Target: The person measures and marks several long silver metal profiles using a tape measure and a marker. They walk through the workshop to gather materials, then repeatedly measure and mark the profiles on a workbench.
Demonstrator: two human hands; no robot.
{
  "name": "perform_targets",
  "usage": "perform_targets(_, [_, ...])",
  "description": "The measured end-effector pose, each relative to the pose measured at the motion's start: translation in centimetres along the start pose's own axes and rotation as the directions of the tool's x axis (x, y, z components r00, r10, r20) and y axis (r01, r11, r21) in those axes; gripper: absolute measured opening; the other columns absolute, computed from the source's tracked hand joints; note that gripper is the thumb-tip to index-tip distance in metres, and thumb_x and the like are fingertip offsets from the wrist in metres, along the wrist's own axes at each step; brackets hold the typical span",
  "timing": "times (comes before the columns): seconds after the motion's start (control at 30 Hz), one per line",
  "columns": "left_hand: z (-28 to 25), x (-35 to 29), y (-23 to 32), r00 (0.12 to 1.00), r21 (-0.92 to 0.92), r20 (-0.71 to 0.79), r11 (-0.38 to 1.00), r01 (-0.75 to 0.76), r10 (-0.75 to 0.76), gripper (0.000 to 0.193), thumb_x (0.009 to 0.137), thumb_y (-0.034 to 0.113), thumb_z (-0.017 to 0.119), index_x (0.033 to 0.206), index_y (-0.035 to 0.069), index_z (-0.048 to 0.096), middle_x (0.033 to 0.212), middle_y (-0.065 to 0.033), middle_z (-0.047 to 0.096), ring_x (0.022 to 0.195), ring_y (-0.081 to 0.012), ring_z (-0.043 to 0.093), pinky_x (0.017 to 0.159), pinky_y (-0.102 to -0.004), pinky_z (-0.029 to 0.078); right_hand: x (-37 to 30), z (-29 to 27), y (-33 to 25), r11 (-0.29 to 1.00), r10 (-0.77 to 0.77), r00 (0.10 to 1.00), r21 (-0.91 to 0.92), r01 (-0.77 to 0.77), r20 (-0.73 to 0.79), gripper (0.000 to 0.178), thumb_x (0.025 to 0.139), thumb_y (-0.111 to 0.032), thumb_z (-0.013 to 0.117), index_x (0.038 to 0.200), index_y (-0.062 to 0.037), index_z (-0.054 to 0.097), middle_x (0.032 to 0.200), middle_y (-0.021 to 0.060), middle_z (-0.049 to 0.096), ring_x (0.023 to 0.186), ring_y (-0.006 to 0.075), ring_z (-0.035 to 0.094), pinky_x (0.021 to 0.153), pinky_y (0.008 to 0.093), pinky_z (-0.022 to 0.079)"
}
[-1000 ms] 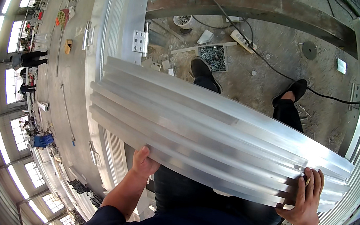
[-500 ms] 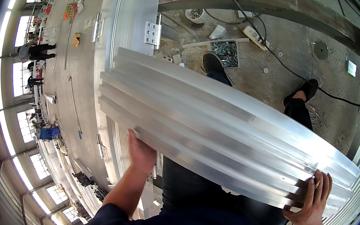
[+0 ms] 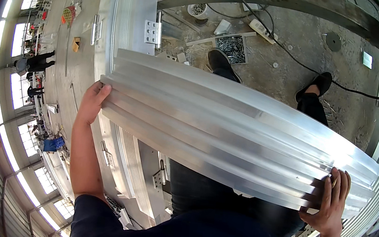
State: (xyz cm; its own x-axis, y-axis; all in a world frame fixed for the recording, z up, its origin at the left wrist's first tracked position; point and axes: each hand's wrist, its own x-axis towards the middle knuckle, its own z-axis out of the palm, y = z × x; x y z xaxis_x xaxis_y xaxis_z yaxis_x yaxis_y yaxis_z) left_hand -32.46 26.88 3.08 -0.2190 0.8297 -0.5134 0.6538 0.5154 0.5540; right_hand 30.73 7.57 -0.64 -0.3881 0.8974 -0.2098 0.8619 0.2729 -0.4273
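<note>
A long ribbed silver metal panel lies crosswise in front of me, its left end over a grooved metal rail. At that left end, my left hand grips the edge, thumb on top and the other fingers partly hidden. Toward the right end, my right hand has its fingers laid over the ribs and its thumb at the near edge, holding the panel. Something small and yellowish shows between the right fingers, too small to name.
Beyond the panel, a tray of screws, a bucket of fasteners, a white bottle and a black cable lie on the floor near my shoes. A steel beam crosses behind. Far left, a person stands.
My left hand has moved from the panel's near edge outward to its left end and taken hold there. My right hand keeps its place on the panel. The view has shifted slightly.
</note>
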Motion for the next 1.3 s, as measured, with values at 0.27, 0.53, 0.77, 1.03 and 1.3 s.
perform_targets(0.27, [0.0, 1.0, -0.6, 0.999, -0.186, 0.042, 0.982, 0.023, -0.015, 0.053, 0.088, 0.038, 0.072, 0.12, -0.002, 0.059, 0.111, -0.0062, 0.065, 0.101, -0.0142, 0.058, 0.091, -0.0293, 0.044, -0.1, 0.1, 0.0, 1.0, -0.007, 1.0, 0.012, 0.007, -0.017, 0.114, 0.042, -0.015, 0.08, 0.144, -0.0079, 0.03, 0.144, 0.0244, 0.037, 0.125, 0.0489, 0.042, 0.103, 0.0671, 0.033])
perform_targets(0.53, [0.3, 0.9, -0.7, 0.999, -0.163, -0.001, 0.986, -0.033, 0.033, 0.05, 0.088, 0.038, 0.072, 0.115, -0.002, 0.061, 0.101, -0.0053, 0.067, 0.09, -0.0126, 0.061, 0.083, -0.0273, 0.047, -0.2, 0.2, 0.1, 1.0, 0.009, 1.0, 0.019, -0.009, -0.015, 0.117, 0.039, -0.016, 0.08, 0.144, -0.0086, 0.03, 0.143, 0.0238, 0.038, 0.125, 0.048, 0.042, 0.104, 0.0674, 0.032])
perform_targets(0.77, [0.5, 0.9, -0.3, 0.999, -0.14, -0.003, 0.989, -0.051, 0.051, 0.051, 0.088, 0.04, 0.072, 0.113, -0.003, 0.062, 0.1, -0.0055, 0.067, 0.089, -0.0118, 0.06, 0.082, -0.0267, 0.048, -0.3, 0.3, 0.3, 1.0, 0.01, 1.0, 0.013, -0.01, -0.02, 0.118, 0.038, -0.016, 0.08, 0.146, -0.0102, 0.029, 0.144, 0.0231, 0.037, 0.126, 0.0479, 0.041, 0.105, 0.0671, 0.031])
perform_targets(1.03, [0.3, 0.9, -0.8, 0.996, -0.098, -0.025, 0.992, -0.084, 0.082, 0.055, 0.087, 0.044, 0.072, 0.111, -0.004, 0.062, 0.099, -0.0049, 0.067, 0.088, -0.0114, 0.06, 0.081, -0.0262, 0.047, -0.5, 0.5, 0.4, 1.0, 0.003, 1.0, 0.012, -0.002, -0.019, 0.121, 0.038, -0.017, 0.081, 0.147, -0.0116, 0.028, 0.144, 0.023, 0.037, 0.127, 0.0476, 0.041, 0.105, 0.0669, 0.032])
perform_targets(1.3, [1.1, 1.3, 0.0, 0.995, 0.021, -0.07, 0.997, -0.074, 0.075, 0.05, 0.088, 0.043, 0.071, 0.11, -0.002, 0.063, 0.089, -0.0005, 0.063, 0.079, -0.0107, 0.057, 0.075, -0.0245, 0.046, -0.9, 0.2, 0.3, 0.999, 0.027, 0.999, 0.039, -0.026, -0.029, 0.117, 0.039, -0.019, 0.084, 0.144, -0.008, 0.034, 0.142, 0.0242, 0.039, 0.127, 0.0495, 0.04, 0.104, 0.0683, 0.031])
